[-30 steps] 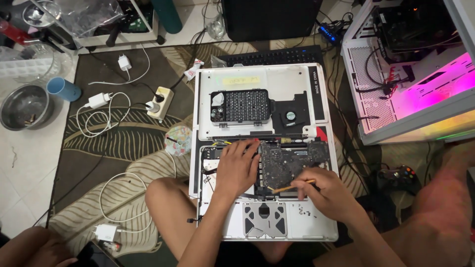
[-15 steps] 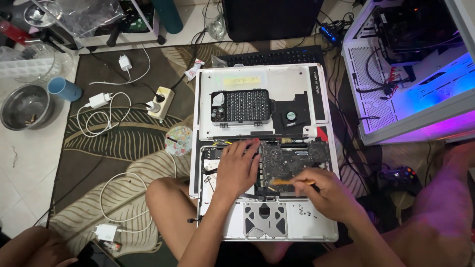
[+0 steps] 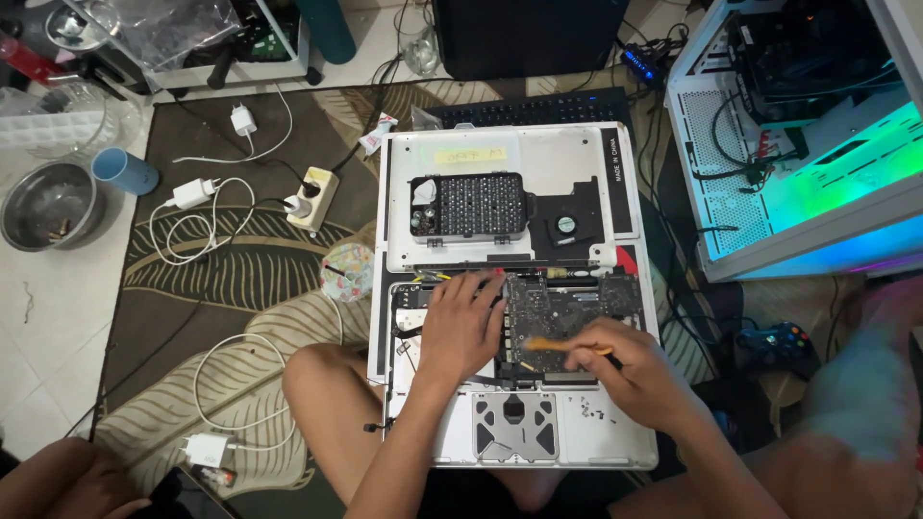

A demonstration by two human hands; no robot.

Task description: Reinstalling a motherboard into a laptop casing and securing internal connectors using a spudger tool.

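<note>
Head view looks straight down on an opened laptop, silver, lying on a leaf-patterned rug with its insides showing. It is the landmark for the rest. Beyond its far edge lies its removed bottom cover, and on that cover sit a dark tray of screwdriver bits and a small fan. To the right of the laptop stands a white computer case (lit green and blue inside). To its left, on the rug, are a round patterned tin, a power strip and white chargers with coiled cables; farther left stand a blue cup and a steel bowl.

Inside the laptop, right of centre, lies the dark circuit board. The left hand rests flat and unclenched, fingers spread, on the board's left edge and the bay beside it, gripping nothing. The right hand is at the board's near right corner, fingers closed on a thin stick-like tool with an orange shaft; its tip lies on the board, between the two hands.
</note>
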